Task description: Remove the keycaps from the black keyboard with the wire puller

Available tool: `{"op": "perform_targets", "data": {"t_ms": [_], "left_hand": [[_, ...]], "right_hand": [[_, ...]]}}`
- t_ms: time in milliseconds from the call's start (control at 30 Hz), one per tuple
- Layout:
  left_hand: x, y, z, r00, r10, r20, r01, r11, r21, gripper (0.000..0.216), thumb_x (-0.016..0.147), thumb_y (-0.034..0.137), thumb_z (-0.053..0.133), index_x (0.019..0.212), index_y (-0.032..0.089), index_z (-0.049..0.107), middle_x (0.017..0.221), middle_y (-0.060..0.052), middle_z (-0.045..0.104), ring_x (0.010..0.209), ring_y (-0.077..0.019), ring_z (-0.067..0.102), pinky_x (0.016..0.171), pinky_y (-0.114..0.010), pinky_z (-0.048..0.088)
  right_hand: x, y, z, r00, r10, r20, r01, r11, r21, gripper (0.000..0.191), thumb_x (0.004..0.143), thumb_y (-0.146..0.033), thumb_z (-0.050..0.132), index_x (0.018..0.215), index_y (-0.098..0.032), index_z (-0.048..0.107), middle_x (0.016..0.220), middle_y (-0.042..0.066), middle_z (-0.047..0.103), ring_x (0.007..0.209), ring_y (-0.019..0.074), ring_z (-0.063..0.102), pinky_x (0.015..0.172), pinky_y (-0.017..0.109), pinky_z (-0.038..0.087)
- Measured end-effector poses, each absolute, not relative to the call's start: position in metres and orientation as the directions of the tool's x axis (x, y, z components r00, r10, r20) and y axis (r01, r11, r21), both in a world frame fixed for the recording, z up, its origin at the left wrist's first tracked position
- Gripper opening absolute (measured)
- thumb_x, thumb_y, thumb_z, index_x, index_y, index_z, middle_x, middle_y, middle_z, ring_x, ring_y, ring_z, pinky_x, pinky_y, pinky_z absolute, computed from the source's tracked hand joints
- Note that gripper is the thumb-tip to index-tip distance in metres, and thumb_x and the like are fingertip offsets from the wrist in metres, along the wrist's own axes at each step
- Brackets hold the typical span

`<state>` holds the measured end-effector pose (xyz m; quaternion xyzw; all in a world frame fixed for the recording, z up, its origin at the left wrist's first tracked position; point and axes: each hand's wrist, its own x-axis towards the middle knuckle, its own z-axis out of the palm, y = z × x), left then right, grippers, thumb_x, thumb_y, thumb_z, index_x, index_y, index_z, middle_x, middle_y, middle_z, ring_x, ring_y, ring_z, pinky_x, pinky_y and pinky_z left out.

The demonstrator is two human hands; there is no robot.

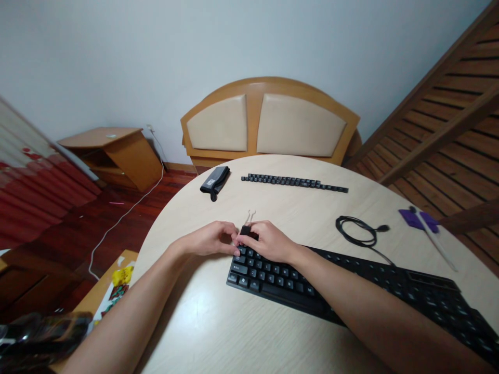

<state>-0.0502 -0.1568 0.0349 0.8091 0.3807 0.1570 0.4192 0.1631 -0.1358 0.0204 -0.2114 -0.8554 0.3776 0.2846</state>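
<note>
The black keyboard (268, 272) lies slantwise on the round table, its left end near the middle of the view. At its upper left corner my left hand (212, 239) has its fingers curled in, with the thumb on the edge keys. My right hand (268, 240) is closed over the upper keys beside it. Thin wire prongs of a keycap puller (250, 217) stick out from the right hand's fingers, pointing away from me. The fingertips of both hands nearly meet around a small black part (245, 230), which I cannot make out clearly. My right forearm hides some of the keyboard.
Loose black keycaps (292, 181) lie in rows toward the table's far side. A dark folded pouch (215, 179) rests left of them. The coiled black cable (360, 236) is at the right, near a purple cloth (413, 221) with a brush-like stick (434, 239) on it.
</note>
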Motion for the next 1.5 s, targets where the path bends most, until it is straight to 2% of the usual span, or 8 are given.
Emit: {"op": "perform_targets", "data": {"t_ms": [367, 900, 1200, 1367, 1500], "left_hand": [[-0.0473, -0.1618, 0.0363, 0.623, 0.770, -0.137, 0.450, -0.210, 0.868, 0.023, 0.082, 0.036, 0.070, 0.087, 0.014, 0.064, 0.086, -0.004, 0.066, 0.079, -0.0151, 0.060, 0.072, -0.026, 0.047], [-0.0465, -0.1631, 0.0360, 0.620, 0.772, -0.143, 0.440, -0.191, 0.877, 0.022, 0.081, 0.034, 0.069, 0.089, 0.014, 0.063, 0.089, -0.004, 0.066, 0.079, -0.0148, 0.060, 0.071, -0.027, 0.048], [-0.0449, -0.1646, 0.0390, 0.586, 0.795, -0.157, 0.495, -0.198, 0.846, 0.021, 0.080, 0.032, 0.070, 0.087, 0.014, 0.063, 0.088, -0.004, 0.066, 0.079, -0.0154, 0.060, 0.071, -0.027, 0.047], [-0.0413, -0.1666, 0.0410, 0.612, 0.782, -0.120, 0.448, -0.217, 0.867, 0.019, 0.081, 0.032, 0.067, 0.082, 0.014, 0.060, 0.094, -0.005, 0.065, 0.083, -0.0151, 0.059, 0.073, -0.026, 0.047], [-0.0412, -0.1662, 0.0402, 0.610, 0.781, -0.130, 0.448, -0.205, 0.870, 0.018, 0.081, 0.031, 0.066, 0.082, 0.014, 0.060, 0.086, -0.003, 0.063, 0.075, -0.0130, 0.055, 0.067, -0.025, 0.044]], "right_hand": [[0.1615, -0.1336, 0.0162, -0.734, 0.597, 0.324, 0.154, 0.611, -0.777, 0.025, 0.096, -0.027, 0.055, 0.079, -0.017, 0.070, 0.077, 0.001, 0.072, 0.071, 0.0125, 0.066, 0.069, 0.021, 0.045], [0.1620, -0.1349, 0.0191, -0.739, 0.610, 0.286, 0.159, 0.570, -0.806, 0.026, 0.096, -0.030, 0.054, 0.080, -0.018, 0.071, 0.079, 0.001, 0.073, 0.073, 0.0137, 0.067, 0.072, 0.022, 0.047], [0.1618, -0.1354, 0.0200, -0.742, 0.605, 0.290, 0.150, 0.571, -0.807, 0.027, 0.096, -0.029, 0.054, 0.078, -0.018, 0.071, 0.079, 0.001, 0.072, 0.072, 0.0131, 0.067, 0.072, 0.022, 0.047], [0.1618, -0.1354, 0.0190, -0.667, 0.695, 0.270, 0.136, 0.470, -0.872, 0.031, 0.097, -0.030, 0.051, 0.075, -0.016, 0.069, 0.076, 0.002, 0.073, 0.071, 0.0124, 0.067, 0.069, 0.021, 0.048], [0.1600, -0.1359, 0.0150, -0.646, 0.720, 0.253, 0.134, 0.433, -0.891, 0.030, 0.094, -0.035, 0.055, 0.074, -0.016, 0.067, 0.076, 0.002, 0.073, 0.070, 0.0128, 0.067, 0.068, 0.022, 0.049]]}}
